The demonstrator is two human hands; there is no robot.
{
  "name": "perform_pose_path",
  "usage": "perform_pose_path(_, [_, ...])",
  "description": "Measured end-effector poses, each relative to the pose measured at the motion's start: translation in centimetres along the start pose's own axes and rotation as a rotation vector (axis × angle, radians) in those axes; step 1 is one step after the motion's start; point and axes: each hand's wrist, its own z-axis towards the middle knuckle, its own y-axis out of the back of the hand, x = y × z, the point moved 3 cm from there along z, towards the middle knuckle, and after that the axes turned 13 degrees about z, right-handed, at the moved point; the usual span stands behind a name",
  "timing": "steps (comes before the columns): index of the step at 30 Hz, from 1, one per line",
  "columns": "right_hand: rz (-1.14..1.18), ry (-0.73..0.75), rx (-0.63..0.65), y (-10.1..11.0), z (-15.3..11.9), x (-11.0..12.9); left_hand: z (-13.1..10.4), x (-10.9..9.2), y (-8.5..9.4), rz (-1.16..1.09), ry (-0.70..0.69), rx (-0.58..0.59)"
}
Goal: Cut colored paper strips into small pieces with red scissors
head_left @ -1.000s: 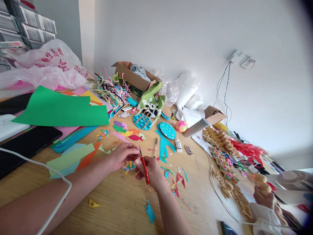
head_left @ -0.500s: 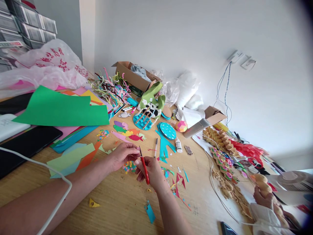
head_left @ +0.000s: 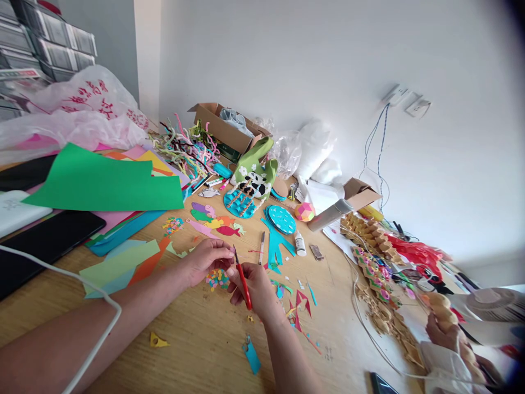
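Red-handled scissors (head_left: pixel 245 288) are gripped in my right hand (head_left: pixel 257 285), their dark blades pointing up and away from me. My left hand (head_left: pixel 211 258) is closed in a pinch right beside the blade tips; what sits between its fingers is too small to make out. Under and between the hands lies a pile of small coloured paper dots (head_left: pixel 217 279). Beyond them are paper fish cut-outs, among them a red fish (head_left: pixel 228 231). Red paper scraps (head_left: pixel 302 303) are scattered to the right of my right hand, and a blue paper piece (head_left: pixel 251 357) lies nearer to me.
Coloured paper sheets (head_left: pixel 106 183) are stacked on the left, crossed in front by a white cable (head_left: pixel 110 306). Blue paper discs (head_left: pixel 280 220), a glue bottle (head_left: pixel 300 244) and a pen (head_left: pixel 261 248) lie beyond. At far right, another person's hand (head_left: pixel 441 331) holds a beige object.
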Motion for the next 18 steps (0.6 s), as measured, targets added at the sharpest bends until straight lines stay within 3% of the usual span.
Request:
perform_pose_path(7, [-0.001, -0.017, -0.004, -0.03, -0.05, -0.02, 0.02, -0.18, -0.03, 0.028, -0.013, 0.041])
perform_pose_path(18, [-0.009, -0.001, 0.005, -0.03, -0.14, 0.16, 0.16, 0.09, 0.15, 0.060, 0.010, 0.009])
